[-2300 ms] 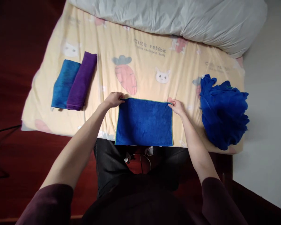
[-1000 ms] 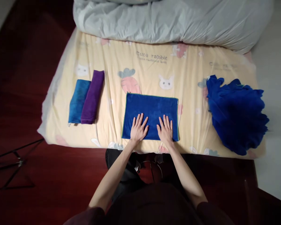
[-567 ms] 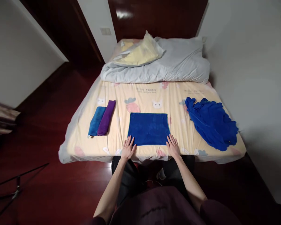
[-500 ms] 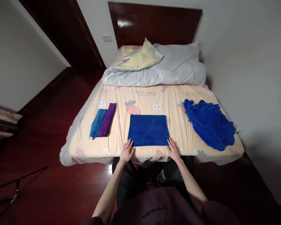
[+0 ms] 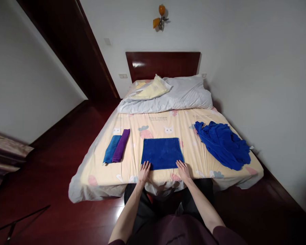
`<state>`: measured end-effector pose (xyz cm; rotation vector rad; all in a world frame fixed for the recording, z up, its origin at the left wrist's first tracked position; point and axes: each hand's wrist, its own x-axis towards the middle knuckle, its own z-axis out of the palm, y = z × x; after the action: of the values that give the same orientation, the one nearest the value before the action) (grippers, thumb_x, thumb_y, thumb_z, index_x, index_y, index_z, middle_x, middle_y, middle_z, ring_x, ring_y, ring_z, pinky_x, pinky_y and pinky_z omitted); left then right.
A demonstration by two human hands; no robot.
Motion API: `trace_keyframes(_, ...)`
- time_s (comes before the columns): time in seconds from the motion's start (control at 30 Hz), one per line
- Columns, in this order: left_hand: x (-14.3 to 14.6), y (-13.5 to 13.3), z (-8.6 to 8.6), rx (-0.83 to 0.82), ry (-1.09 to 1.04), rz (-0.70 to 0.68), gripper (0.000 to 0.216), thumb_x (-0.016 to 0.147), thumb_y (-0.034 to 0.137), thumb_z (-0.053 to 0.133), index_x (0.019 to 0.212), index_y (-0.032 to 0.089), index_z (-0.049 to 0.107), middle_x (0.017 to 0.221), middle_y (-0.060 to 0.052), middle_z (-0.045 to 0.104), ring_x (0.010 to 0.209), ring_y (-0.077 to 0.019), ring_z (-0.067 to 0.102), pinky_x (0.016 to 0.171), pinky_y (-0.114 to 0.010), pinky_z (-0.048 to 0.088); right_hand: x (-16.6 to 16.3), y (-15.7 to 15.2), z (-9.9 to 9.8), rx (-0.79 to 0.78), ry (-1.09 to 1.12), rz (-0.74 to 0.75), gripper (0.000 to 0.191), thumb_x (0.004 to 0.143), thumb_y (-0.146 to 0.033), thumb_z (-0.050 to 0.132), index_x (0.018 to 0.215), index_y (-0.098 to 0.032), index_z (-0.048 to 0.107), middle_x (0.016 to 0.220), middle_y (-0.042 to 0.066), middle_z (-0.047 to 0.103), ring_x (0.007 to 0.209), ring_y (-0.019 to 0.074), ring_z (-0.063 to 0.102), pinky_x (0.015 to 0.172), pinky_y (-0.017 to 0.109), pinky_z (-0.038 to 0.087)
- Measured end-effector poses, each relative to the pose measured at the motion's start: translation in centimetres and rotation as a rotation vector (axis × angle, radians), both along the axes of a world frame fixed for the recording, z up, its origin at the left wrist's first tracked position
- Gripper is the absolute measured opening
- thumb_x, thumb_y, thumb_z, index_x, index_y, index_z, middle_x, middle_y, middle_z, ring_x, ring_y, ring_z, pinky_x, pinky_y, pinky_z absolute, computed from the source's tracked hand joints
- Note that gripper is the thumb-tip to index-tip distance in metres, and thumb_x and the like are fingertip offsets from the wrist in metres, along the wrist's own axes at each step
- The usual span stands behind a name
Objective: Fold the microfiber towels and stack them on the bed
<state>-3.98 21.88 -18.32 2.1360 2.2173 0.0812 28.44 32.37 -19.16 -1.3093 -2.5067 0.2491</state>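
Note:
A dark blue towel (image 5: 162, 153) lies flat as a rectangle near the foot of the bed. My left hand (image 5: 144, 173) rests on its near left corner, fingers stretched out. At the near right corner lies my right hand (image 5: 184, 171), its fingers also extended over the towel's edge. To the left, a folded blue towel (image 5: 112, 149) and a folded purple towel (image 5: 121, 146) lie side by side, touching. On the right is a crumpled heap of bright blue cloth (image 5: 224, 146).
The bed (image 5: 91, 170) has a patterned yellow sheet. A grey quilt (image 5: 188, 97) and a pale yellow pillow (image 5: 155, 88) lie by the dark headboard (image 5: 165, 64). A thin black stand (image 5: 12, 226) is on the floor at lower left, and a curtain (image 5: 5, 160) hangs at left.
My view has tilted up, showing a wall lamp. Both hands have shifted inward, from beside the towel's near corners onto its near edge. The other cloths stay where they were on the bed.

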Motion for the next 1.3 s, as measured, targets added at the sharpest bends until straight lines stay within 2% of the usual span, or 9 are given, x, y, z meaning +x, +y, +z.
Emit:
trace_keyframes(0.17,0.1,0.8,-0.5,-0.043,0.050,0.024,0.072,0.084,0.010,0.055,0.155,0.019,0.047,0.158,-0.018,0.048,0.150,-0.0331,0.041,0.117,-0.051,0.044,-0.7,0.2,0.9,-0.071,-0.028,-0.062,0.064,0.085,0.004,0.042,0.139,-0.020,0.067,0.148,0.013,0.058,0.142,0.0278,0.053,0.114,0.051,0.046)
trace_keyframes(0.33,0.0,0.5,0.5,-0.062,0.075,0.008,0.069,0.084,0.001,0.044,0.150,0.018,0.054,0.151,-0.018,0.056,0.144,-0.0289,0.051,0.107,-0.041,0.053,-0.4,-0.6,1.7,-0.073,0.001,-0.077,0.064,0.085,0.003,0.041,0.137,-0.022,0.068,0.146,0.011,0.059,0.140,0.0256,0.055,0.113,0.048,0.046)
trace_keyframes(0.53,1.1,-3.5,0.6,-0.070,0.033,-0.004,0.070,0.085,-0.003,0.042,0.150,0.021,0.054,0.154,-0.016,0.054,0.145,-0.0284,0.049,0.109,-0.041,0.052,2.4,-3.6,0.3,-0.014,0.160,-0.030,0.064,0.082,0.002,0.041,0.134,-0.022,0.070,0.138,0.011,0.067,0.135,0.0257,0.060,0.110,0.049,0.048)
trace_keyframes(0.67,1.8,-5.6,1.1,-0.054,-0.021,0.013,0.070,0.085,-0.003,0.042,0.149,0.022,0.056,0.156,-0.013,0.052,0.148,-0.0281,0.045,0.120,-0.048,0.041,4.0,-5.1,-0.3,-0.034,0.338,-0.023,0.058,0.086,-0.003,0.037,0.127,-0.024,0.073,0.135,0.009,0.070,0.132,0.0252,0.063,0.110,0.051,0.049)
trace_keyframes(0.8,0.4,-5.5,1.9,-0.004,-0.237,0.070,0.068,0.075,-0.001,0.049,0.136,0.022,0.067,0.151,-0.009,0.059,0.143,-0.0257,0.052,0.121,-0.047,0.040,4.4,-4.3,-0.6,-0.104,0.550,-0.124,0.060,0.075,-0.005,0.039,0.118,-0.023,0.076,0.126,0.008,0.075,0.123,0.0239,0.069,0.109,0.047,0.053)
trace_keyframes(0.93,-2.0,-5.4,1.0,0.084,-0.532,0.154,0.059,0.067,0.005,0.050,0.116,0.025,0.076,0.134,-0.003,0.071,0.132,-0.0238,0.061,0.117,-0.047,0.046,4.9,-2.6,-1.5,-0.241,0.701,-0.203,0.057,0.069,-0.011,0.041,0.112,-0.020,0.078,0.117,0.008,0.079,0.114,0.0254,0.073,0.105,0.045,0.056)
trace_keyframes(1.03,-3.3,-5.6,-0.1,0.181,-0.741,0.216,0.049,0.072,0.016,0.049,0.110,0.025,0.077,0.121,-0.004,0.077,0.125,-0.0253,0.067,0.114,-0.050,0.049,5.3,-1.8,-2.0,-0.325,0.775,-0.198,0.050,0.070,-0.016,0.045,0.107,-0.019,0.080,0.114,0.009,0.079,0.113,0.0263,0.074,0.106,0.046,0.055)
trace_keyframes(1.13,-3.7,-5.5,-0.6,0.210,-0.892,0.252,0.041,0.076,0.028,0.052,0.105,0.022,0.079,0.115,-0.007,0.079,0.120,-0.0273,0.069,0.110,-0.047,0.052,5.4,-1.4,-1.9,-0.368,0.809,-0.198,0.044,0.072,-0.020,0.048,0.103,-0.019,0.081,0.111,0.009,0.080,0.110,0.0254,0.074,0.106,0.044,0.055)
trace_keyframes(1.3,-4.0,-4.6,-0.3,0.182,-0.938,0.322,0.043,0.083,0.041,0.050,0.108,0.018,0.077,0.099,-0.008,0.080,0.092,-0.0254,0.075,0.087,-0.038,0.060,5.4,-0.6,-1.4,-0.355,0.802,-0.233,0.035,0.082,-0.033,0.054,0.101,-0.019,0.080,0.109,0.011,0.080,0.102,0.0264,0.075,0.095,0.042,0.058)
